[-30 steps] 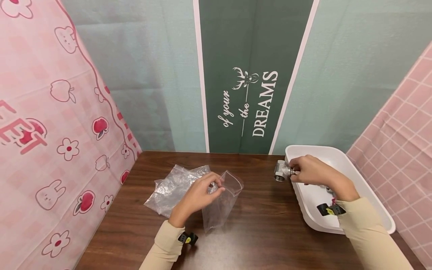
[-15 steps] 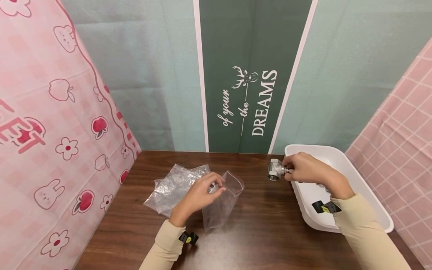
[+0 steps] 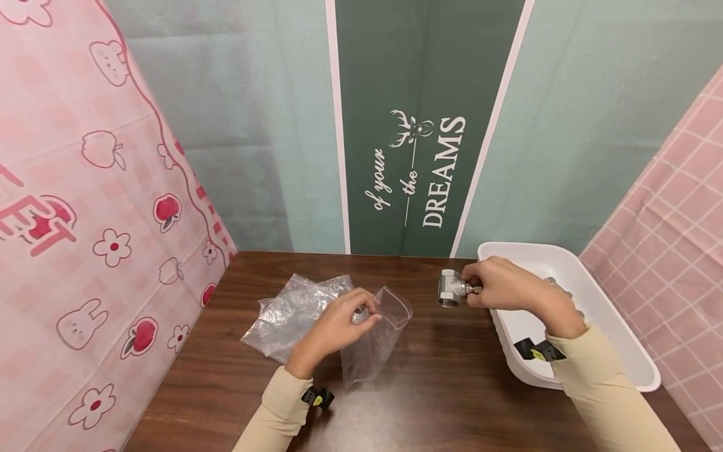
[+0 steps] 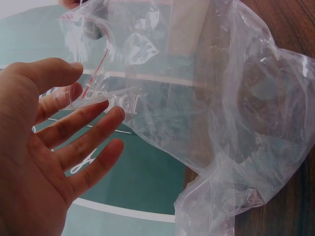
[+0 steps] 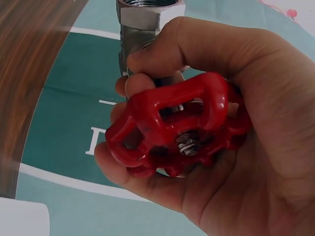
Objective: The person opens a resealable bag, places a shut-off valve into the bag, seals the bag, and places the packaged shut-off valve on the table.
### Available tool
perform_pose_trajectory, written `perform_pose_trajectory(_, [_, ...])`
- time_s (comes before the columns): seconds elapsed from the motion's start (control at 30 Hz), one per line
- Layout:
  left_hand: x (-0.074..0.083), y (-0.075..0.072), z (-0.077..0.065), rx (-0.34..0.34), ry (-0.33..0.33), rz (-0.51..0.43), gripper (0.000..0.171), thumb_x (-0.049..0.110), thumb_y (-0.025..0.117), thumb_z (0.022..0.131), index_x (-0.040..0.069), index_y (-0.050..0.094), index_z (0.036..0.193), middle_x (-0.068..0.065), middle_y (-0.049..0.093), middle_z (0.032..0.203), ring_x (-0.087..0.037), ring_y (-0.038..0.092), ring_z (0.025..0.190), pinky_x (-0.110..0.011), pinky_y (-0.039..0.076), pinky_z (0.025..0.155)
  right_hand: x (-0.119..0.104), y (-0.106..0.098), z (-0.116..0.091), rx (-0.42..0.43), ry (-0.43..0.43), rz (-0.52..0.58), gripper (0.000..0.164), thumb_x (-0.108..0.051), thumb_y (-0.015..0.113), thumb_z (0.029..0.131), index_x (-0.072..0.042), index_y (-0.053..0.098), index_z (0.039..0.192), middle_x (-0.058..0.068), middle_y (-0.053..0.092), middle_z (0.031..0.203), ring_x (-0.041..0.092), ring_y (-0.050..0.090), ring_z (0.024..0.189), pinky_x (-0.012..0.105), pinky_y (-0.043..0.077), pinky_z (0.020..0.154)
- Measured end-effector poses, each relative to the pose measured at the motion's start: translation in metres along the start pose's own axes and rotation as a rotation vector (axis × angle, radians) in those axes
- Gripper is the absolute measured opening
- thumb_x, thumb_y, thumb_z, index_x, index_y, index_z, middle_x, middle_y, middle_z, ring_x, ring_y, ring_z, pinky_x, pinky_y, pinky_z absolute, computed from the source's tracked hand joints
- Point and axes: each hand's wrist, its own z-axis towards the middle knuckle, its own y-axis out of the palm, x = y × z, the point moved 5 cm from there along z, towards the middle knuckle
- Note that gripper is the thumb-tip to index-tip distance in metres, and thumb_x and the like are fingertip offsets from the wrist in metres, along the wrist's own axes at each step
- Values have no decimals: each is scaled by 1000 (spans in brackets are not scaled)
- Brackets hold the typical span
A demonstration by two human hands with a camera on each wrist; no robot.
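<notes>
My left hand (image 3: 339, 320) pinches a clear zip-lock bag (image 3: 367, 355) near its mouth between thumb and index finger, the other fingers spread. The bag's mouth stands a little apart, and a red line runs along its seal (image 4: 101, 66) in the left wrist view. My right hand (image 3: 499, 285) grips a metal gate valve (image 3: 450, 289) by its stem and red handwheel (image 5: 147, 105). The silver body points left, its threaded opening visible in the right wrist view. The valve is held just left of the white tray, to the right of the bag.
More clear plastic bags (image 3: 282, 317) lie in a pile left of the held bag. A white tray (image 3: 511, 361) at the right contains metal pieces (image 3: 556, 282), partly hidden by my right arm. Patterned cloths surround the brown wooden table (image 3: 440, 389).
My right hand has carried the valve left, out from over the tray's edge toward the bag. The left hand and its bag have shifted only slightly right.
</notes>
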Motion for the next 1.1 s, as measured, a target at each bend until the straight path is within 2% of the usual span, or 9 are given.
perform_pose_trajectory(0.2, [1, 0, 1, -9, -18, -5, 15, 18, 79, 97, 17, 65, 92, 1, 74, 113, -17, 72, 106, -39, 61, 85, -9, 0, 3, -16, -13, 7, 12, -9, 76, 78, -16, 68, 83, -10, 50, 66, 6, 39, 60, 25, 32, 56])
perform_pose_trajectory(0.5, [3, 1, 3, -18, -3, -8, 15, 18, 79, 97, 16, 65, 93, 1, 73, 113, -14, 69, 99, -37, 62, 87, -20, 1, 7, -25, -43, 22, 16, -8, 77, 79, -18, 66, 83, -11, 47, 67, 5, 39, 60, 25, 31, 56])
perform_pose_trajectory(0.8, [5, 1, 5, -8, 26, -36, 15, 17, 79, 97, 15, 65, 92, -1, 74, 112, -15, 69, 100, -43, 61, 87, -29, 3, 12, -25, -81, 39, 16, -7, 76, 78, -19, 65, 81, -12, 44, 66, 4, 38, 60, 24, 30, 56])
perform_pose_trajectory(1.1, [11, 1, 7, -11, 78, 9, 7, 18, 77, 99, 14, 72, 96, -2, 74, 114, -16, 71, 103, -33, 61, 90, -37, 7, 16, -29, -105, 33, 16, -9, 76, 78, -20, 65, 83, -12, 45, 66, 3, 38, 61, 24, 30, 55])
